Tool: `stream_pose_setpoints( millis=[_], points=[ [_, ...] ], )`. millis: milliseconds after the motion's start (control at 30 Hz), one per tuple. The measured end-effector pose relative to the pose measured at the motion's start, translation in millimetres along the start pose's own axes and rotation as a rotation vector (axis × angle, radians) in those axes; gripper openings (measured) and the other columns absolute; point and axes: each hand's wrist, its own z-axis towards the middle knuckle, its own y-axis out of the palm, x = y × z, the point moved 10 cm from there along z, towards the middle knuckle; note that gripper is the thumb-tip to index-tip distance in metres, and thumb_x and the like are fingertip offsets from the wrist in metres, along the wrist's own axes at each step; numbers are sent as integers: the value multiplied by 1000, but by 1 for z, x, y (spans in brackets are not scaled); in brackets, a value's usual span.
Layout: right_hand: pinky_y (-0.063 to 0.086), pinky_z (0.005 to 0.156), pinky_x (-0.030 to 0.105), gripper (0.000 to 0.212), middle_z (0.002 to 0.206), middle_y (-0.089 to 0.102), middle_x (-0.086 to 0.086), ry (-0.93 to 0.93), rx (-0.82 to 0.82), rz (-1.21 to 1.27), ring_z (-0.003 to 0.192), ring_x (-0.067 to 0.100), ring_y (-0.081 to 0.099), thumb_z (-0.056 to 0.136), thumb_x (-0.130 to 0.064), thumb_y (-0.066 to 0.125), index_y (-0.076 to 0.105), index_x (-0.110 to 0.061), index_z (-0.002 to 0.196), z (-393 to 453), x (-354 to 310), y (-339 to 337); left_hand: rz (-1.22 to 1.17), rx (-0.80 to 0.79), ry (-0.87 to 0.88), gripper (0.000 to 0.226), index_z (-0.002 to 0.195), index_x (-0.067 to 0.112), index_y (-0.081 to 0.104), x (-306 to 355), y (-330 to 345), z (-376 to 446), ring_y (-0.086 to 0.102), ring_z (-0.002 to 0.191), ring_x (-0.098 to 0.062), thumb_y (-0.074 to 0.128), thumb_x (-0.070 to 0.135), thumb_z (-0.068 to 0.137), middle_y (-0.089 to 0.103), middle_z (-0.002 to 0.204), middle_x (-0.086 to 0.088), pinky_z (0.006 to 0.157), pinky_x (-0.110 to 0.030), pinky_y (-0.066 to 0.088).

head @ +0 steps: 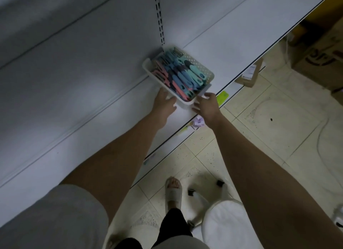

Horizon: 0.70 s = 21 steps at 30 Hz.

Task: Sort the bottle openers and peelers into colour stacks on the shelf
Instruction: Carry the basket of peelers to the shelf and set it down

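1. The shelf [232,50] is a wide, flat white board, and it looks stiff and smooth. Small plastic things will probably slide on it with ease, so the colour stacks should be built low and pressed together.

2. The basket [206,70] is a white plastic tray with a perforated wall. It stands on the shelf near the front edge, below the slotted upright of the back panel. It seems light and rigid, but it is full, so I judge it somewhat heavier than it looks. The safest hold is on the two near corners of the rim, with one hand on each side.

3. The left hand [164,102] lies at the near left corner of the basket, its fingers fairly straight, touching or almost touching the rim. I cannot tell if it truly grips. The right hand [207,105] is at the near right corner, fingers spread and relaxed, holding nothing that I can see.

4. The bottle openers and peelers [178,74] lie mixed inside the basket: teal, blue, dark blue and pink handles, with a metal part visible at the far end. Each one appears light, hard and a little slippery. It is better to pinch one by the middle of its handle, away from any blade.
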Motion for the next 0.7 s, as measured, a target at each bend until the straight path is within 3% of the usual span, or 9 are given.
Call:
stream_pose_setpoints(
  millis=[67, 133, 200, 267, 367, 467, 567, 633, 700],
  points=[
    [54, 76, 40, 26, 100, 54, 15, 9, 55, -110, 91, 29, 58, 101, -15, 45, 42, -6, 125, -17, 13, -7, 112, 14, -30, 57, 153, 15, 26, 2, -13, -28, 46, 132, -25, 47, 7, 101, 39, 150, -6, 98, -31, 44],
    [54, 74, 41, 12, 92, 57, 14, 49, 31, -197, 78, 25, 59, 99, -13, 43, 54, -8, 99, -44, 28, -2, 157, 21, -67, 48, 149, 13, 36, 1, -30, -60, 53, 114, -25, 46, 12, 102, 52, 129, -10, 101, -36, 45],
    [54, 66, 36, 20, 89, 60, 13, 156, -84, -234, 71, 23, 60, 101, -17, 42, 55, -10, 89, -80, 57, 19, 173, 41, -83, 47, 147, 14, 41, -3, -55, -95, 53, 101, -22, 47, 14, 101, 54, 112, -9, 95, -37, 46],
    [49, 61, 31, 23, 85, 61, 13, 237, -204, -351, 67, 23, 58, 103, -23, 41, 56, -7, 93, -121, 87, 45, 237, 87, -72, 44, 145, 13, 46, -11, -89, -132, 55, 103, -23, 48, 16, 101, 57, 117, -9, 91, -34, 46],
    [43, 57, 25, 21, 75, 60, 8, 237, -372, -612, 59, 20, 54, 100, -23, 46, 57, -9, 88, -179, 126, 93, 367, 190, -68, 40, 141, 7, 49, -35, -152, -196, 50, 128, -28, 45, 20, 104, 52, 140, -13, 99, -28, 40],
    [38, 54, 21, 22, 77, 59, 9, 147, -529, -874, 56, 18, 51, 100, -24, 49, 58, -9, 87, -239, 165, 153, 445, 244, -140, 46, 145, 3, 42, -86, -225, -262, 40, 138, -26, 39, 27, 106, 41, 152, -13, 110, -26, 29],
    [41, 67, 24, 36, 92, 64, 11, -78, -757, -1241, 76, 24, 60, 99, -36, 44, 66, -7, 97, -315, 211, 220, 395, 340, -198, 54, 147, 7, 41, -145, -297, -346, 42, 135, -25, 34, 42, 105, 40, 152, -11, 112, -29, 31],
    [38, 64, 25, 32, 92, 58, 8, -204, -934, -1379, 81, 21, 53, 100, -34, 45, 65, -10, 101, -384, 243, 260, 350, 421, -214, 53, 141, 7, 48, -185, -338, -412, 48, 126, -24, 33, 44, 105, 47, 146, -12, 101, -26, 37],
    [36, 64, 26, 23, 85, 52, 5, -320, -1078, -1528, 78, 18, 49, 99, -34, 45, 56, -17, 89, -454, 282, 293, 260, 540, -249, 50, 138, 12, 52, -236, -377, -486, 50, 116, -19, 36, 46, 104, 51, 143, -9, 89, -24, 36]
  ],
)
